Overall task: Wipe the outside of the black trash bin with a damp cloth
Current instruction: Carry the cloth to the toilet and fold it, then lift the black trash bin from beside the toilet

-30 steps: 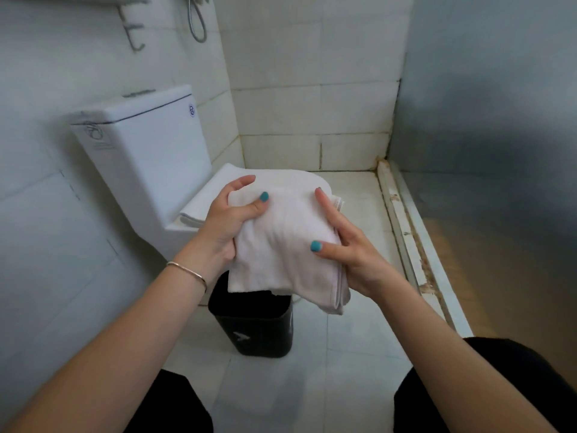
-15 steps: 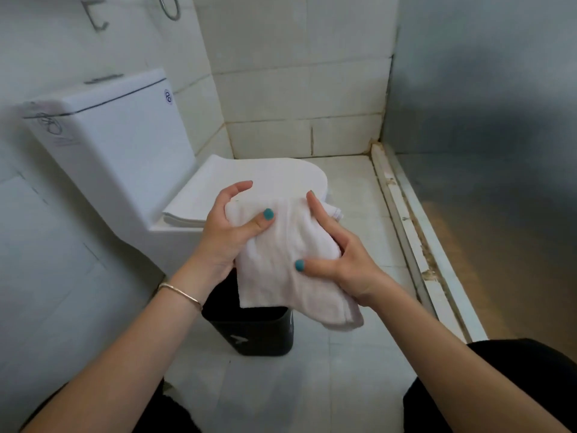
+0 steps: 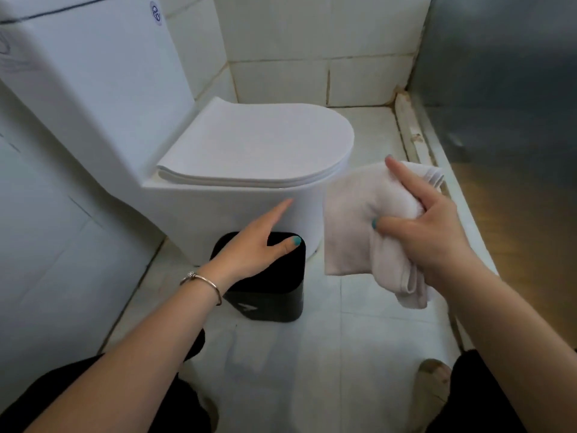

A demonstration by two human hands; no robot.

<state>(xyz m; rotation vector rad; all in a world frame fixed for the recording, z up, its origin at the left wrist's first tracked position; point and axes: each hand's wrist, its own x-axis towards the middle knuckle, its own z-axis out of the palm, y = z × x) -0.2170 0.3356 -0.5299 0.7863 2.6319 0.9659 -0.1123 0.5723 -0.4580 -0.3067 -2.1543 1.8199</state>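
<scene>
The black trash bin (image 3: 274, 303) stands on the tiled floor against the front of the toilet, a small white mark on its near side. My left hand (image 3: 254, 245) hovers over the bin's open top with its fingers straight, holding nothing. Whether it touches the rim I cannot tell. My right hand (image 3: 427, 226) is up to the right of the bin and grips a folded white cloth (image 3: 356, 223), which hangs down from the fist beside the toilet bowl.
A white toilet (image 3: 249, 145) with its lid down fills the left and middle, its tank (image 3: 90, 73) against the tiled wall. A raised threshold (image 3: 418, 145) and a grey metal panel (image 3: 499, 89) bound the right side. Pale floor tiles (image 3: 312, 354) lie before my knees.
My left hand has let go of the cloth and dropped toward the bin's top. My right hand carried the cloth off to the right. The view moved lower and nearer.
</scene>
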